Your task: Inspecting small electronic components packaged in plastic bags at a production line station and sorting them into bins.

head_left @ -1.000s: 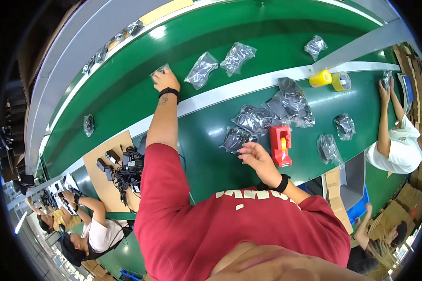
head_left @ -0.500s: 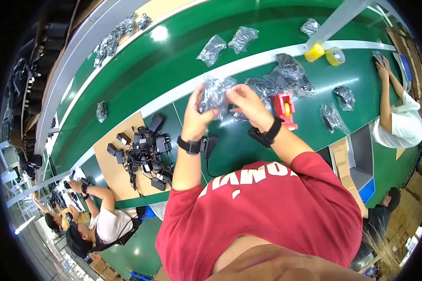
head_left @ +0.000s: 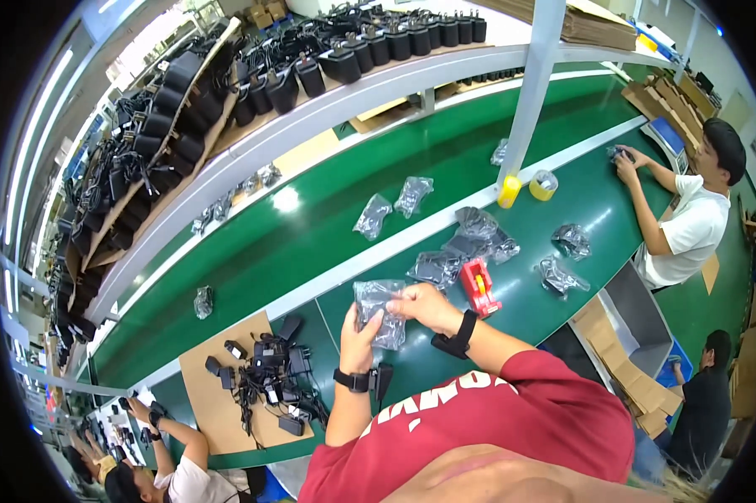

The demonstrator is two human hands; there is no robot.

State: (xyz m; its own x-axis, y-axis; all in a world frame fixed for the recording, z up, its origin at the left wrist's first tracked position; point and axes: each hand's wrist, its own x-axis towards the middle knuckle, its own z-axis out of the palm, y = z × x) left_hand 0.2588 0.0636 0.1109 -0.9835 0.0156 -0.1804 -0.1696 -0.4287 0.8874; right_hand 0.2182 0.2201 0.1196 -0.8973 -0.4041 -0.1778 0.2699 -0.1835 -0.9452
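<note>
Between my two hands is a clear plastic bag (head_left: 388, 334) with a dark item inside, apparently a power adapter. My left hand (head_left: 359, 342) grips its left side, thumb across the front. At the upper right part of the bag, the fingers of my right hand (head_left: 428, 308) are closed on the plastic. A red tape dispenser (head_left: 478, 287) stands on the green table (head_left: 420, 386) just right of my right hand. Beyond it lies a pile of bagged adapters (head_left: 477, 237). To the left, loose black adapters with cables (head_left: 269, 377) lie heaped on a cardboard sheet (head_left: 198, 394).
Two yellow tape rolls (head_left: 509, 191) sit by a grey post (head_left: 533, 101). Bagged items (head_left: 413, 196) lie on the green belt (head_left: 302, 226). A shelf of adapters (head_left: 340, 67) hangs above. A co-worker (head_left: 688, 218) sits right, another (head_left: 185, 469) left. A grey bin (head_left: 638, 314) is right.
The view has tilted up, bringing the adapter shelf in. My right hand's fingers, more spread before, are now closed on the bag. The bag stays in my left hand.
</note>
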